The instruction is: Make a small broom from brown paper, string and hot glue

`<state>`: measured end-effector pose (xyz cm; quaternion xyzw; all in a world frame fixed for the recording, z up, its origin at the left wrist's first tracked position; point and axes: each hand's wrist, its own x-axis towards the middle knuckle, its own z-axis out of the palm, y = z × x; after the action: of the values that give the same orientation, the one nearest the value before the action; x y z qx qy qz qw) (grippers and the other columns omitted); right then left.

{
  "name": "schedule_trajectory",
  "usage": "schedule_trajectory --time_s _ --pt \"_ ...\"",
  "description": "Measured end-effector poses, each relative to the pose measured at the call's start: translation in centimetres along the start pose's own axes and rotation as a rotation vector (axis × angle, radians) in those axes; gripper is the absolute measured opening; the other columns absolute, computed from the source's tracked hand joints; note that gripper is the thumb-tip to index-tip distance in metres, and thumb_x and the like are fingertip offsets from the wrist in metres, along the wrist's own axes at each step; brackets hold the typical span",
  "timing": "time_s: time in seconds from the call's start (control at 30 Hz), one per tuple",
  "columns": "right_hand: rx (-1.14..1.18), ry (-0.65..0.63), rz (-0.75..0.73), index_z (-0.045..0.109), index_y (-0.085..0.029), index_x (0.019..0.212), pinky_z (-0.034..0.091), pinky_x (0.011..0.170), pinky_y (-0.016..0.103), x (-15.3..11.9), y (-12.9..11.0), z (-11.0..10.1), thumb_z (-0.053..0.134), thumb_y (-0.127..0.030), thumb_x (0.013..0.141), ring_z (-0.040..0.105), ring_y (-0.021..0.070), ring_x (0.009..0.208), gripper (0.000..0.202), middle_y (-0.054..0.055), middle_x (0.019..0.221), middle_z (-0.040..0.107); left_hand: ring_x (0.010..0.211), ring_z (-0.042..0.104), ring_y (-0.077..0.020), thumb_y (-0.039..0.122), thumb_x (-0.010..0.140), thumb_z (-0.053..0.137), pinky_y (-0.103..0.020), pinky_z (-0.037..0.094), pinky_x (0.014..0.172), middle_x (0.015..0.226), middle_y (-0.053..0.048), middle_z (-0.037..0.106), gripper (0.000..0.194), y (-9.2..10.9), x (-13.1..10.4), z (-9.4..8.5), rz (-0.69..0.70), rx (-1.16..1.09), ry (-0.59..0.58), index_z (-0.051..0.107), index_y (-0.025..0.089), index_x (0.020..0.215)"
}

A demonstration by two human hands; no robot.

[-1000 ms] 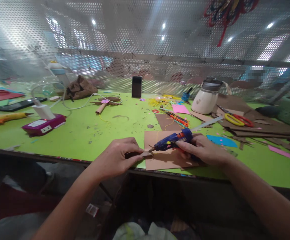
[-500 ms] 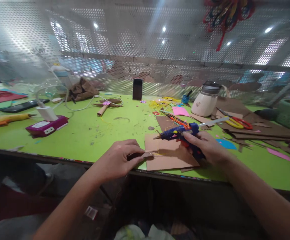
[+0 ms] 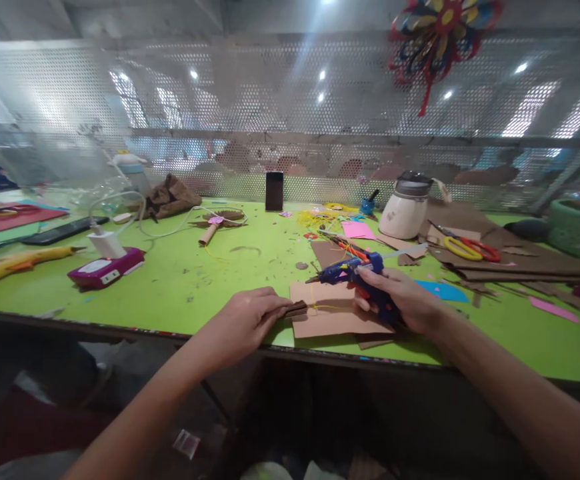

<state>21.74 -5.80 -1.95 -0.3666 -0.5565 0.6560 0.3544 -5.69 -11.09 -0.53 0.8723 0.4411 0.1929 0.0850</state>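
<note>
Head | glue gun point(image 3: 343, 271) in right grip point(image 3: 403, 293) | (strip point(image 3: 298, 309) in left grip point(image 3: 245, 321))

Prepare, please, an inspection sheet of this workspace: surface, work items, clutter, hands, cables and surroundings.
Surface: green table, stained, scraps scattered.
Work items: blue glue gun; brown piece; tan cardboard, yellow thread over it.
Clutter: scissors, pink paper, brown cardboard sheets, right of centre.
Hands: left hand pinches the brown piece; right hand grips the blue glue gun.
Cables: white cable leads from the charger on the purple power strip.
Surroundings: perforated screen behind; pinwheel ornament hanging upper right.
</note>
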Motion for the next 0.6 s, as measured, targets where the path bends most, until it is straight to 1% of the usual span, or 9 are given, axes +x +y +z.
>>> schedule_trajectory --time_s 0.07,0.13,0.2,0.27,0.43,0.53,0.6 --pt "0.000 -0.001 0.001 0.057 -0.014 0.073 0.038 0.048 0.023 -0.03 -0.05 -0.01 0.058 -0.053 0.080 0.048 0.0098 0.048 0.040 0.000 0.053 0.054 0.084 0.060 -0.0157 0.030 0.093 0.038 -0.025 0.045 0.075 0.093 -0.007 0.067 0.033 0.19 0.04 0.10 -0.025 0.017 0.019 0.065 0.021 0.110" --pt "-0.011 -0.010 -0.005 0.058 -0.013 0.077 0.036 0.046 0.022 -0.08 -0.12 -0.09 0.057 -0.053 0.080 0.047 0.0095 0.048 0.041 0.000 0.054 0.054 0.084 0.060 -0.0166 0.035 0.091 0.043 -0.026 0.044 0.076 0.093 -0.007 0.067 0.032 0.27 0.09 0.19 -0.040 0.019 0.033 0.065 0.020 0.108" --pt "-0.022 -0.018 -0.013 0.059 -0.013 0.078 0.033 0.044 0.021 -0.15 -0.21 -0.20 0.058 -0.052 0.080 0.047 0.0090 0.047 0.040 0.001 0.054 0.055 0.082 0.060 -0.0163 0.039 0.088 0.048 -0.025 0.044 0.074 0.091 -0.007 0.066 0.032 0.22 0.17 0.27 -0.045 0.017 0.023 0.065 0.019 0.107" --pt "-0.031 -0.026 -0.008 0.058 -0.013 0.079 0.031 0.042 0.020 -0.24 -0.31 -0.31 0.057 -0.052 0.080 0.045 0.0083 0.045 0.039 0.000 0.055 0.055 0.079 0.059 -0.0155 0.041 0.087 0.050 -0.024 0.044 0.071 0.088 -0.006 0.065 0.032 0.07 0.28 0.32 -0.036 0.027 0.010 0.066 0.020 0.106" --pt "-0.068 -0.061 -0.021 0.056 -0.013 0.075 0.025 0.039 0.020 -0.55 -0.56 -0.34 0.055 -0.053 0.081 0.040 0.0070 0.043 0.041 0.001 0.056 0.054 0.075 0.057 -0.0146 0.037 0.092 0.039 -0.023 0.042 0.067 0.085 -0.006 0.061 0.034 0.00 0.58 0.09 -0.007 0.154 -0.030 0.067 0.019 0.103" --pt "-0.084 -0.107 -0.023 0.054 -0.013 0.070 0.026 0.040 0.021 -0.67 -0.57 -0.29 0.053 -0.053 0.083 0.040 0.0071 0.043 0.042 0.000 0.055 0.053 0.071 0.056 -0.0146 0.036 0.094 0.035 -0.024 0.041 0.065 0.081 -0.006 0.060 0.037 0.11 0.67 -0.13 -0.001 0.239 -0.074 0.068 0.020 0.099" --pt "-0.120 -0.131 -0.023 0.053 -0.013 0.068 0.028 0.043 0.021 -0.67 -0.53 -0.29 0.053 -0.053 0.083 0.042 0.0077 0.045 0.043 0.001 0.055 0.053 0.072 0.057 -0.0153 0.036 0.094 0.034 -0.025 0.042 0.065 0.082 -0.006 0.061 0.036 0.10 0.67 -0.17 0.002 0.252 -0.085 0.066 0.021 0.104"
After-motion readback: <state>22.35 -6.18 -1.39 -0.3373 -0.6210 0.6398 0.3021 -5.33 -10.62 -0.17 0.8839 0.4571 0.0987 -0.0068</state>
